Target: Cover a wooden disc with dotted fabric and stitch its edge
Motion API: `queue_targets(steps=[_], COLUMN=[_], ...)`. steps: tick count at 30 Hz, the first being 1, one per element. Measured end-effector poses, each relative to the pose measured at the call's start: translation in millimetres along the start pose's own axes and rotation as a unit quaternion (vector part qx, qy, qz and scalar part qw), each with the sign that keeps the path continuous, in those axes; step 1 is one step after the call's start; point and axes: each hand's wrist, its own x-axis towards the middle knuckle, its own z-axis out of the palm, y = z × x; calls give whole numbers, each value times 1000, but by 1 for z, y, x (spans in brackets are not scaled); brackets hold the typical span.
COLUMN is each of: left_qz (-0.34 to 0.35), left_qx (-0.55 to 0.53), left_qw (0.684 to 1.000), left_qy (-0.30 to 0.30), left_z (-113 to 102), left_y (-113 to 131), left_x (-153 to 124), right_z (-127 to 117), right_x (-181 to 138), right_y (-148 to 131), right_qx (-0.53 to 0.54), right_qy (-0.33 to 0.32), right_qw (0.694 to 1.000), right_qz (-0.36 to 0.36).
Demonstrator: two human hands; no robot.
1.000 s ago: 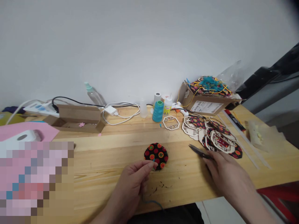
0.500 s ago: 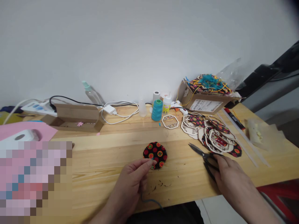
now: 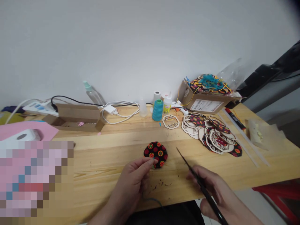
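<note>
While your left hand (image 3: 131, 184) pinched the near edge of a round of black patterned fabric (image 3: 156, 153) between thumb and fingertips, your right hand (image 3: 215, 197) had its fingers curled around a pair of dark scissors (image 3: 199, 179), their closed-looking blades pointing up and to the left, though the narrow edge-on view made that hard to confirm. The round lay on the pine workbench (image 3: 105, 170), with a bit of teal stitching (image 3: 154, 159) showing at your left fingertips and a thin teal thread (image 3: 152, 200) trailing toward you below that hand. Dark thread clippings (image 3: 161, 184) were scattered just nearer you than the round. Beyond the round, away from you, stood a teal thread cone (image 3: 157, 110), with a white thread cone (image 3: 157, 97) and a bottle of glue (image 3: 167, 104) behind it. A lattice-cut wooden frame (image 3: 170, 122) lay ahead and slightly right of the round. Further right of the round sat a loose pile of wooden frames and patterned fabric pieces (image 3: 211, 134), and past that pile stood a cardboard box (image 3: 206, 105) heaped with yellow cord and teal fibres. Well left of the round lay an open cardboard tray (image 3: 77, 118) holding a pink paper flower (image 3: 81, 124).
</note>
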Motion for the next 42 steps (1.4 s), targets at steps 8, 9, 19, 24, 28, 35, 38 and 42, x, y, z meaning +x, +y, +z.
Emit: queue_targets(steps=[8,9,19,24,28,35,38,42], left_qz=[16,18,30,23,43,31,30,42], left_qx=[-5,-3,116,132,131,117,115,115], left_qw=[1000,1000,992,990,989,992,992,992], left_qy=[-7,-8,-38,-43,-44,-41,-41,-34], left_z=[-1,-1,-1,-2,-1,-3,-3,-4], left_y=[3,3,0,-1,0,-1,-2,-2], left_x=[-3,-4,-8,-8,-8,-7,-7,-7], right_z=[3,2,15,15,16,17,18,19], right_x=[10,11,22,26,26,26,26,29], right_y=[-26,-31,-14,-17,-12,-10,-10,-9], right_qx=[47,58,61,49,47,88,95,86], right_qy=[-176,-195,-213,-206,-203,-194,-186,-171], right_qw=[982,977,974,975,975,975,976,981], right_qz=[52,60,46,73,74,67,63,39])
